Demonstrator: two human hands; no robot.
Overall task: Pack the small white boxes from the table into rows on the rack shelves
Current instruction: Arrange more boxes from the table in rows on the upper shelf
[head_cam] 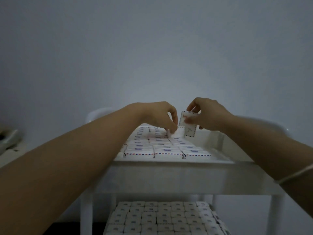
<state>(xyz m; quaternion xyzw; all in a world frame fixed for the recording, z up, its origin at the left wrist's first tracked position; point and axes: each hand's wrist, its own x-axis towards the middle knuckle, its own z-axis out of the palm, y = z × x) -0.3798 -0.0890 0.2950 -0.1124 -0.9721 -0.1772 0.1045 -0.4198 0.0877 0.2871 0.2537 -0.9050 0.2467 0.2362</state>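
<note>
Top shelf (169, 175): three box columns (162, 147). Right hand (210, 114) clamps one upright box (190, 131), 3 o'clock of left hand (155, 114). Left fingers curled onto far row; grip cannot be told.

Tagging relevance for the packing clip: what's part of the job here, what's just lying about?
Job: left hand, fingers at the packed rows; right hand pinching held box; top shelf; lower-shelf boxes.
Lying about: blurred grey object at far left; bracelet on the right wrist.
</note>
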